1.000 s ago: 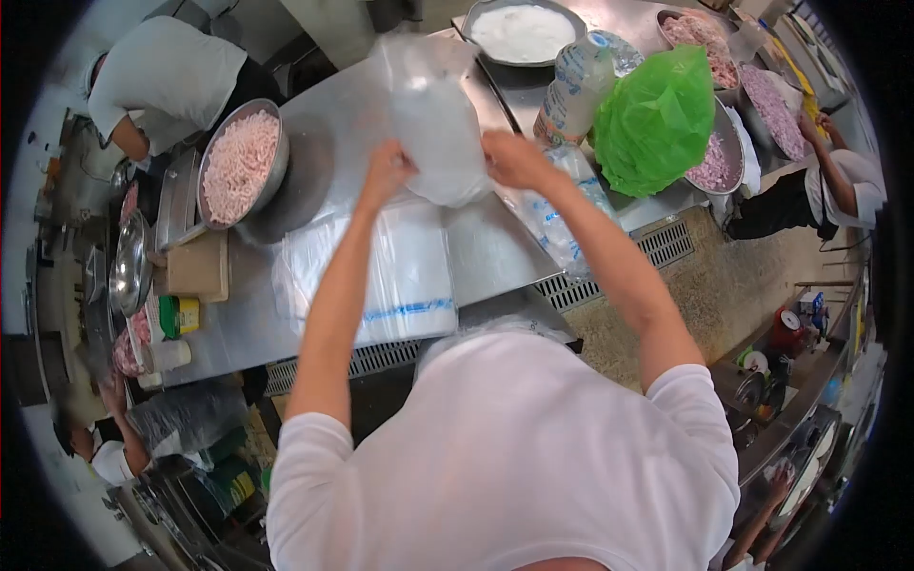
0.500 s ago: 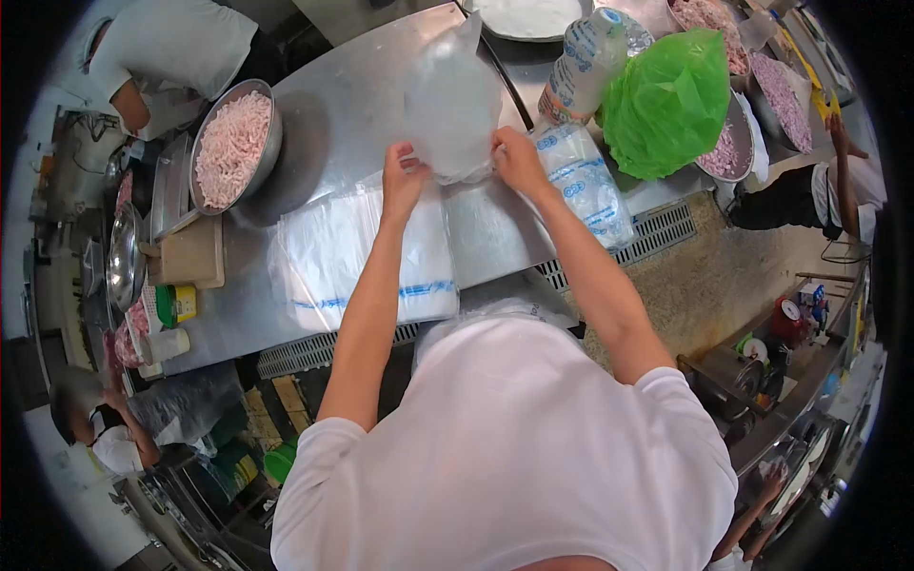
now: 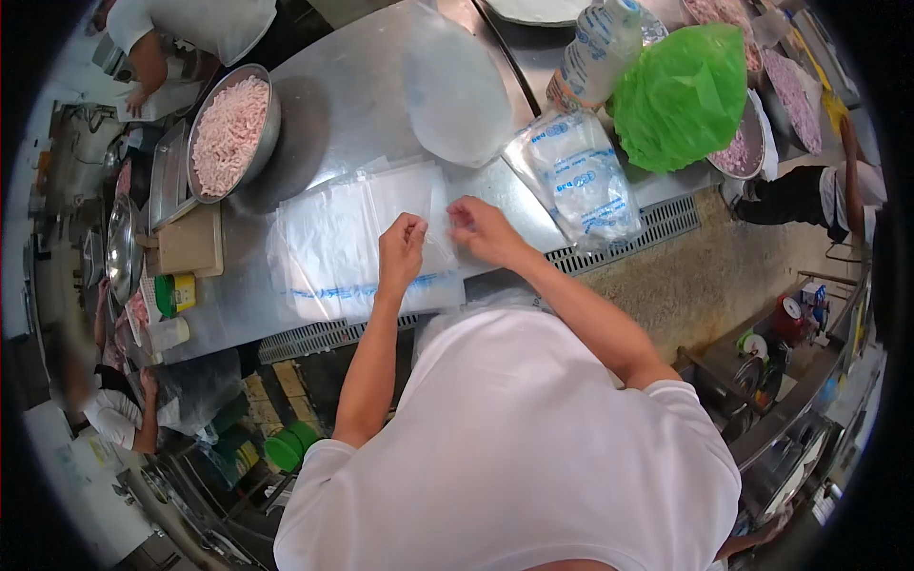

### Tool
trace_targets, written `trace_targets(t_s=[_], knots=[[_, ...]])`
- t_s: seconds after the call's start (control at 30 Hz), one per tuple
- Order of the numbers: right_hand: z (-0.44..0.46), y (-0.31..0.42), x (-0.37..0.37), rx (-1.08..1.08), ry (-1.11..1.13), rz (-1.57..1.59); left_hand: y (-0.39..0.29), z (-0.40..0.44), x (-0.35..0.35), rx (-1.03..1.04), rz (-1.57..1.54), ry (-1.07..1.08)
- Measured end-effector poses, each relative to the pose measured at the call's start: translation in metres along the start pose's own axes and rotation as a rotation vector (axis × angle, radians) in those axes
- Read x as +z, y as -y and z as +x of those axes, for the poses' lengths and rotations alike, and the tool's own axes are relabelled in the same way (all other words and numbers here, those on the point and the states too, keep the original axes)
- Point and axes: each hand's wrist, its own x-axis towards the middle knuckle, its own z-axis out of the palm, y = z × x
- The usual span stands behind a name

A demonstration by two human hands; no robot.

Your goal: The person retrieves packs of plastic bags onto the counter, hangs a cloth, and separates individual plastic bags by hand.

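A stack of clear plastic bags (image 3: 333, 238) with a blue printed stripe lies flat on the steel table in front of me. Over its right part is my left hand (image 3: 404, 249), thumb and fingers pinched together; whether a bag edge is between them I cannot make out. Just to the right, my right hand (image 3: 486, 231) hovers near the stack's right edge, fingers bent and slightly apart, with nothing visible in them. Beyond both hands, a rounded whitish translucent plastic sheet (image 3: 459, 90) rests on the table, touched by neither hand.
A metal bowl of pale pink minced meat (image 3: 228, 138) stands at left. On the right are packaged bags (image 3: 586, 181), a plastic roll (image 3: 598, 52), a green plastic bag (image 3: 678, 100) and bowls of pink chopped food (image 3: 790, 95). Other people stand at both sides.
Both hands have let go of the rounded plastic sheet, which stays on the table farther away. They have drawn back toward me, over the right side of the bag stack.
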Motion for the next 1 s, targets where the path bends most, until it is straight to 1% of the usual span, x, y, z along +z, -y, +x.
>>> trace_targets(t_s=[0.07, 0.1, 0.17, 0.2, 0.27, 0.37, 0.4, 0.47, 0.5, 0.6, 0.7, 0.8, 0.83, 0.9, 0.93, 1.0], knots=[[0.006, 0.006, 0.001, 0.148, 0.266, -0.03, -0.018, -0.004, 0.002, 0.028, -0.052, 0.016], [0.009, 0.012, -0.001, 0.221, 0.4, -0.044, -0.027, -0.006, 0.003, 0.032, -0.033, -0.022], [0.011, 0.02, -0.002, 0.217, 0.398, -0.044, -0.042, -0.009, 0.005, 0.041, 0.003, -0.103], [0.012, 0.024, -0.003, 0.212, 0.402, -0.046, -0.047, -0.011, 0.004, -0.012, -0.066, -0.064], [0.008, 0.033, -0.007, 0.223, 0.366, 0.042, -0.053, -0.015, 0.003, -0.122, -0.206, 0.013], [0.006, 0.04, -0.016, 0.208, 0.319, 0.102, -0.054, -0.017, -0.001, -0.162, -0.44, 0.059], [0.004, 0.042, -0.022, 0.201, 0.299, 0.109, -0.059, -0.017, -0.002, -0.19, -0.464, 0.017], [0.006, 0.048, -0.043, 0.266, 0.267, 0.074, -0.073, -0.014, -0.007, -0.241, -0.515, -0.07], [0.008, 0.054, -0.051, 0.296, 0.251, 0.058, -0.077, -0.011, -0.009, -0.243, -0.494, -0.072], [0.006, 0.073, -0.062, 0.241, 0.282, 0.098, -0.104, -0.014, -0.007, -0.17, -0.447, 0.153], [-0.002, 0.079, -0.057, 0.232, 0.302, 0.263, -0.104, -0.013, 0.005, -0.074, -0.357, 0.161], [0.0, 0.074, -0.077, 0.236, 0.183, 0.018, -0.097, -0.005, -0.002, -0.142, -0.382, 0.11], [-0.002, 0.076, -0.08, 0.213, 0.203, 0.024, -0.096, -0.003, -0.006, -0.166, -0.408, 0.148], [-0.004, 0.08, -0.085, 0.165, 0.246, 0.041, -0.108, -0.006, 0.0, -0.11, -0.433, 0.213], [-0.005, 0.079, -0.085, 0.105, 0.151, -0.006, -0.116, -0.007, 0.0, -0.084, -0.444, 0.243], [-0.003, 0.074, -0.088, -0.021, -0.041, -0.105, -0.131, -0.001, -0.013, -0.171, -1.084, 0.221]])
